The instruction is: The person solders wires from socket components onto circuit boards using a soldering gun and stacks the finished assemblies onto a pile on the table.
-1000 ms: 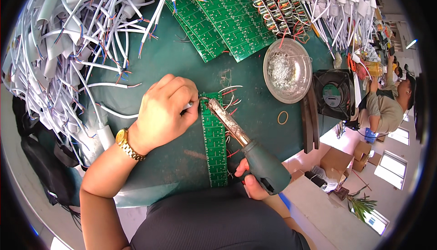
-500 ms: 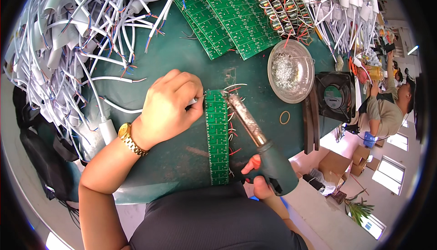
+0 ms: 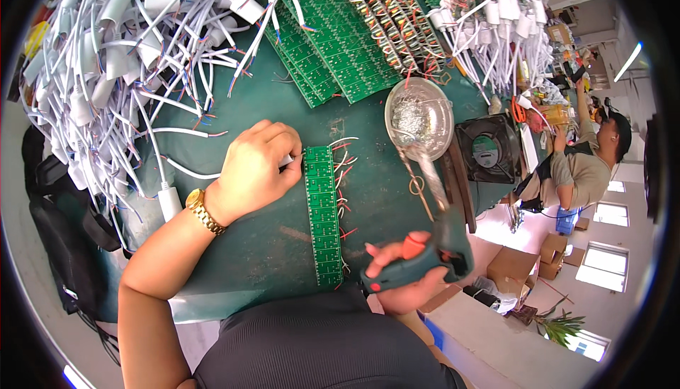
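Note:
My left hand [image 3: 261,166] is closed in a pinch beside the upper left edge of a narrow green circuit board strip [image 3: 324,219]. A bit of white cable [image 3: 286,163] shows between its fingers; most of that piece is hidden. Short red and white wires stick out along the strip's right side. My right hand [image 3: 411,298] is wrapped round the dark green handle of a soldering gun [image 3: 453,237], right of the strip. Its blurred barrel reaches up to the lower rim of a round bowl [image 3: 451,125] with shiny, silvery bits inside.
White cables with sockets [image 3: 106,70] are heaped at the left. Large green circuit boards [image 3: 347,49] and rows of wired parts [image 3: 389,13] lie at the back. A black fan [image 3: 487,149] stands right of the bowl, near a rubber band [image 3: 416,185]. A co-worker [image 3: 591,159] sits farther right.
The soldering gun has left the top of the strip and swung right to the bowl with my right hand. My left hand keeps its pinch by the strip. The whole view has shifted slightly.

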Motion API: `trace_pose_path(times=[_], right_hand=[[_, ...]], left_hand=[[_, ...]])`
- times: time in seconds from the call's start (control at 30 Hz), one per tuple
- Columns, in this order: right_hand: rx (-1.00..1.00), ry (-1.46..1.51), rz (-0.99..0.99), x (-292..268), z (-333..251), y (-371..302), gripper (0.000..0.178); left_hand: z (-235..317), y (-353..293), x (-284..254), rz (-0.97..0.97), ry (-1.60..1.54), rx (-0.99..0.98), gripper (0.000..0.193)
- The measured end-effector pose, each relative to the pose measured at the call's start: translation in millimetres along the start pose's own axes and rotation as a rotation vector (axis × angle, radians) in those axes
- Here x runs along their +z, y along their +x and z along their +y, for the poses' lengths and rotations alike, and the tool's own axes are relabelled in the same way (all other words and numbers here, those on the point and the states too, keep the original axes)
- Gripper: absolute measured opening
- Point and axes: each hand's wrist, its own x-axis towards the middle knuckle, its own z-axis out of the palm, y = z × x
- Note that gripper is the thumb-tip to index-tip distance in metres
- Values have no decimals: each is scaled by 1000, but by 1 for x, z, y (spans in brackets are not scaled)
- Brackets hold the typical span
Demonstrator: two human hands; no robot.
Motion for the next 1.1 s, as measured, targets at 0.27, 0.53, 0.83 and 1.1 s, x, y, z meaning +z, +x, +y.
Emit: trace_pose_path(times=[0.27, 0.53, 0.83, 1.1], right_hand=[[-9, 149, -130, 34, 26, -4, 72], [-15, 222, -84, 36, 60, -16, 73], [-95, 203, -129, 19, 64, -27, 71], [-73, 257, -164, 13, 57, -28, 71]], left_hand=[[2, -2, 1, -22, 23, 11, 16], [15, 2, -4, -92, 186, 107, 22], [17, 1, -57, -509, 142, 63, 47], [48, -59, -153, -802, 438, 120, 40]])
